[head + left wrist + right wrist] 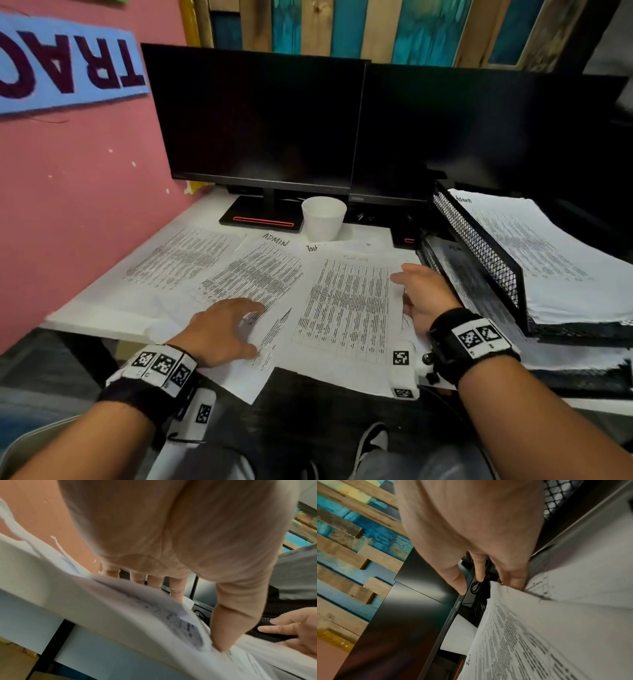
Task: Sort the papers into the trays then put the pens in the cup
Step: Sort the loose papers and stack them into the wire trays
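Note:
Several printed sheets lie spread over the white desk (pixel 102 308). My left hand (pixel 219 329) rests flat on a sheet headed "ADMIN" (pixel 253 274), fingers spread; in the left wrist view its thumb (pixel 228 628) presses the paper, which bulges up blurred. My right hand (pixel 421 294) touches the right edge of a sheet printed with a table (pixel 346 308), fingers fairly straight (pixel 517 580). A white cup (pixel 323 219) stands empty-looking behind the sheets. Two stacked black mesh trays (pixel 479 246) stand at the right, the upper one holding a paper stack (pixel 548 257). No pens are in view.
Two dark monitors (pixel 260 120) (pixel 479 137) stand along the back of the desk, their stands just behind the cup. A pink wall (pixel 68 205) bounds the left side. Cables (pixel 476 586) lie under the monitors. The front sheets hang over the desk's near edge.

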{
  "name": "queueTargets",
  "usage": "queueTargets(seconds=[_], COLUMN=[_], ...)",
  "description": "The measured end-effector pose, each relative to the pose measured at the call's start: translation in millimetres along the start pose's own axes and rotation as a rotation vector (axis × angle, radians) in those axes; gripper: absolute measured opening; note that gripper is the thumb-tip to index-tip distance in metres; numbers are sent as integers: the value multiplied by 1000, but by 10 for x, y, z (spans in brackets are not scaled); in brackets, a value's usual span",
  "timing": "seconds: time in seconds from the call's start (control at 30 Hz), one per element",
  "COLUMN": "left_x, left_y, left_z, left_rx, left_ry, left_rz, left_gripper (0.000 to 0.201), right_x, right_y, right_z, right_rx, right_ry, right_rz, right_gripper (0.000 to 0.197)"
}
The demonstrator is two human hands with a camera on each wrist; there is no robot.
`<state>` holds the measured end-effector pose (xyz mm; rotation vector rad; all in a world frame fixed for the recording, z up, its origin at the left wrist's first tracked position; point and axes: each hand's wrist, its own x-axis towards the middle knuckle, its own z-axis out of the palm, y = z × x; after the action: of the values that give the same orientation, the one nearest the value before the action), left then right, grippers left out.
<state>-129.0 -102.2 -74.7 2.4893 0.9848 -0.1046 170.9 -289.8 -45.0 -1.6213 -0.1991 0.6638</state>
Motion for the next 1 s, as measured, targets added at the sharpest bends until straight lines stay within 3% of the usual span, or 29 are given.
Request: queueTargets(seconds=[0.07,0.13,0.23,0.3,0.5,0.73,0.87,1.0], left_x=[-1,5,8,-1,-133,-198,-250,-220], left_y=[-9,-24,-51,-59,-83,-34,213,574], left_z=[-12,-8,16,8,-267,-693,-763,-552], left_rx=[-70,-152,-167,-151,-328,-455,-497,-445], left_ry=[1,23,125,228,538,880,870,649], left_rz=[0,-11,-21,-46,-162,-120,2,128], left_gripper=[82,71,37,25,29,18,33,35], right_x=[-23,-42,-116,-128,-105,-115,-132,-204], right_y=[-7,23,99,134,81,165,179,140], right_z=[41,85,189,223,97,-22,32,119], right_rx=[29,-37,-275,-330,-189,-148,-97,39], right_ry=[-29,-76,-219,-229,-172,-160,-139,-177], right_rz=[14,7,-13,-56,-77,7,58,57], right_gripper=[67,72,38,30,36,39,34,36])
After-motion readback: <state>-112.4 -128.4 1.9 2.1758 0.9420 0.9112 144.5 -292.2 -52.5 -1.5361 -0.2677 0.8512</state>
